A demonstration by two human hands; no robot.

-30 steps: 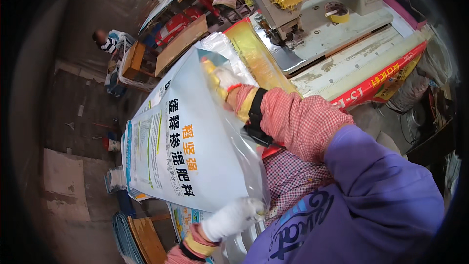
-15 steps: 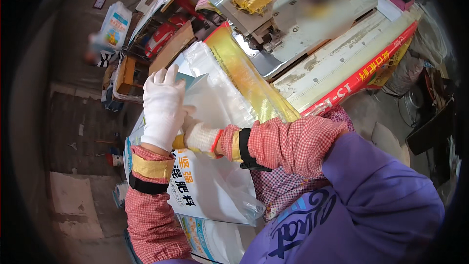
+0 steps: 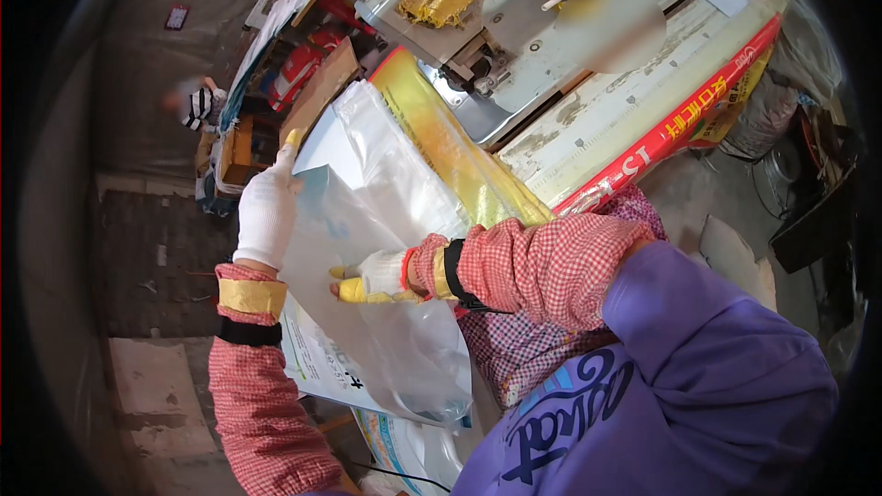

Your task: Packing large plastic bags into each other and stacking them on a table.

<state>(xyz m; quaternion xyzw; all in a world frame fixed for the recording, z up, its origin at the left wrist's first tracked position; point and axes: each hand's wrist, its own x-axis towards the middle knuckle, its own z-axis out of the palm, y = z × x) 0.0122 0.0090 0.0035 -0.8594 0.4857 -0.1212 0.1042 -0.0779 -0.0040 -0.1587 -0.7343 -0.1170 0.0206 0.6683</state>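
A translucent plastic bag (image 3: 317, 230) lies spread over a white printed sack (image 3: 312, 358) in front of me. My left hand (image 3: 266, 220), in a white glove, grips the bag at its upper left edge. One yellow-tipped finger sticks up; the others are partly hidden. My right hand (image 3: 377, 277), gloved in white with yellow-covered fingers, rests on the middle of the bag, fingers stretched to the left and slightly apart. Beyond it are clear plastic layers (image 3: 390, 142) and a folded yellow bag (image 3: 450, 142) beside the sewing machine (image 3: 542, 28).
A worktable (image 3: 570, 147) with a red-and-yellow front strip (image 3: 671, 129) runs to the right. A brown board (image 3: 322, 87) and a wooden box (image 3: 241, 154) stand at the back left. Farther back is a person in striped clothing (image 3: 197, 106). Bundled plastic (image 3: 767, 129) hangs at the right.
My left hand has moved left and slightly down, drawing the bag out across the printed sack. My right hand, previously beside it, now lies apart on the bag with its fingers stretched out.
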